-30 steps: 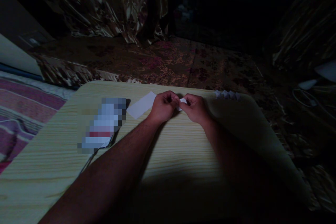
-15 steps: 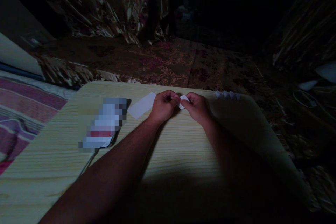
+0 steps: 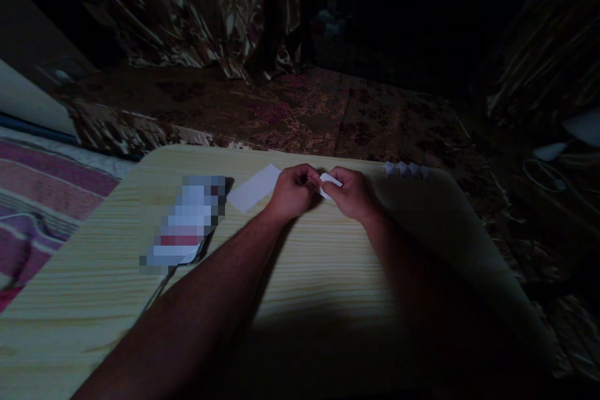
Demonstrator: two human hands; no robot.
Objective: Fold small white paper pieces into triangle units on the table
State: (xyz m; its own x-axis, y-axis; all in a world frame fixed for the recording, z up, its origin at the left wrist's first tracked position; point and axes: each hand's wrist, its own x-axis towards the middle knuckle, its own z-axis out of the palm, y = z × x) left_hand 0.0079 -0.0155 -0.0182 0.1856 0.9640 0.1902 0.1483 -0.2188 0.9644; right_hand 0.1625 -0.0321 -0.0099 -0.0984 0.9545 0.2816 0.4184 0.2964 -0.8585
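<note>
Between my two hands is a small folded piece of white paper (image 3: 330,180), held just above the far part of the wooden table (image 3: 300,275). My left hand (image 3: 294,190) is closed, pinching the paper's left edge with thumb and fingertips. My right hand (image 3: 350,190) grips its right side, the thumb lying across the front. Just left of my left hand lies a flat strip of white paper (image 3: 254,188), its right end close to the wrist. Several small pointed folded paper pieces (image 3: 407,170) stand in a row at the far right edge, beyond my right hand.
A phone-like device (image 3: 187,219), blurred out, lies on the left of the table with a cable (image 3: 157,292) running from it. A striped cloth (image 3: 42,181) is at the left. Behind the table are a patterned cover (image 3: 281,106) and curtains (image 3: 225,6). The light is dim.
The small paper between my hands has turned and now shows a narrower, tilted shape. My fingers have shifted slightly on it. The other things on the table stay in place.
</note>
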